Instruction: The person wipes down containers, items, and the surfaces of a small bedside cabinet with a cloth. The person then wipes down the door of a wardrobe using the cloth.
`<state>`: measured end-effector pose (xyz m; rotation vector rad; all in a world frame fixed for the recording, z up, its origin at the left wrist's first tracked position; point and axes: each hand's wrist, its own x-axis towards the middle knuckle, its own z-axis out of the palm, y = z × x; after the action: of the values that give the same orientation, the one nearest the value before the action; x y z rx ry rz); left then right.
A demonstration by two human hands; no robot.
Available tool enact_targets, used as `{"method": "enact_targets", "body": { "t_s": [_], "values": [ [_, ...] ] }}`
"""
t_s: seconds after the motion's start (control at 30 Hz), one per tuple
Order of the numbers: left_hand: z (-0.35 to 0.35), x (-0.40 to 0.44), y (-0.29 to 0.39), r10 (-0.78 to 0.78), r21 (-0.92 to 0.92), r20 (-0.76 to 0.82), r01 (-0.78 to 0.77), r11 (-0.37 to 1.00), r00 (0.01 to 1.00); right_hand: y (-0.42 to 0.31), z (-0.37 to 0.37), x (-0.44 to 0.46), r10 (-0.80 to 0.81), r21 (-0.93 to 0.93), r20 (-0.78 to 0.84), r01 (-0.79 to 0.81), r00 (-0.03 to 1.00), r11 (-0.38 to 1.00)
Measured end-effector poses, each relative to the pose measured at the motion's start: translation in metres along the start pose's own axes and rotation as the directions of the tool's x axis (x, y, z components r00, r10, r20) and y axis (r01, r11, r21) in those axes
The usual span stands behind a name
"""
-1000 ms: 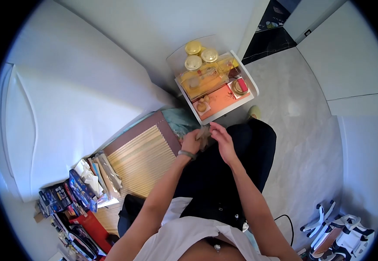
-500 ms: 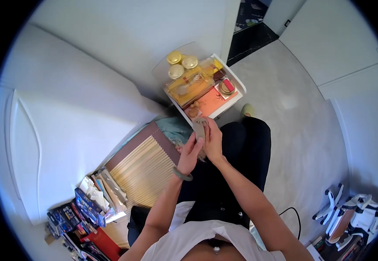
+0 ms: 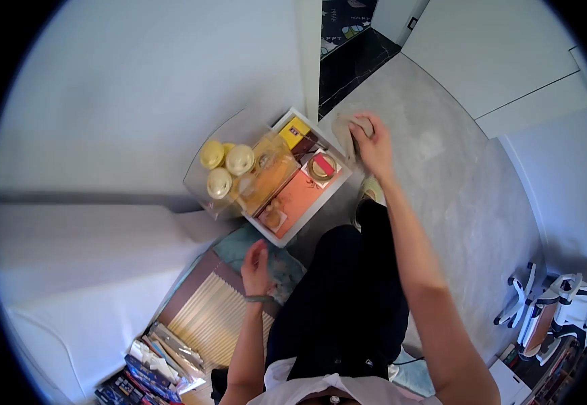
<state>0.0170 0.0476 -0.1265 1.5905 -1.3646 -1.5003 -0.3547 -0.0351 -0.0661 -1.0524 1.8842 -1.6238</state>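
Note:
My right hand point(image 3: 374, 145) is stretched out past the far right corner of the white drawer cart point(image 3: 334, 177). Its fingers are closed on a greyish-beige cloth point(image 3: 343, 138), smeared by motion, that hangs beside the cart. Near the cart's front corner, my left hand point(image 3: 256, 268) is held up with its fingers loosely apart and nothing visible in them. On the cart stand jars with pale lids point(image 3: 241, 160), a clear box with yellow contents point(image 3: 266, 172), an orange box point(image 3: 298, 202) and a round gold tin with a red label point(image 3: 322, 168).
A ribbed, gold-coloured panel point(image 3: 209, 317) lies at the lower left beside stacked papers and boxes point(image 3: 152, 378). White furniture point(image 3: 91, 256) lines the left. Grey floor point(image 3: 442, 196) extends right towards a white chair base point(image 3: 563, 314). A dark doorway threshold point(image 3: 357, 67) is at the top.
My hands were together in front of the cart, both on the cloth. My right hand has carried it forward and right; my left hand has let go and moved left. The view has shifted.

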Motion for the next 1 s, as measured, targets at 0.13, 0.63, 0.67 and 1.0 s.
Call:
{"method": "enact_targets", "body": {
  "t_s": [0.13,0.63,0.67,1.0],
  "values": [
    [-0.005,0.026,-0.048,-0.023,0.272,-0.176,0.07,0.96,0.984,0.029,0.027,0.08,-0.379,-0.195,0.351,0.463,0.856,0.864],
    [0.022,0.046,-0.034,0.008,0.507,-0.034,0.011,0.862,0.999,0.142,0.112,0.108,-0.385,-0.167,0.652,0.619,0.654,0.767],
    [0.022,0.046,-0.031,-0.007,0.493,-0.021,0.017,0.87,1.0,0.143,0.105,0.103,-0.393,-0.121,0.629,0.584,0.671,0.803],
    [0.015,0.051,-0.051,-0.03,0.464,0.012,0.021,0.885,0.999,0.153,0.014,0.017,-0.042,-0.022,0.513,0.062,0.857,0.998]
  ]
}}
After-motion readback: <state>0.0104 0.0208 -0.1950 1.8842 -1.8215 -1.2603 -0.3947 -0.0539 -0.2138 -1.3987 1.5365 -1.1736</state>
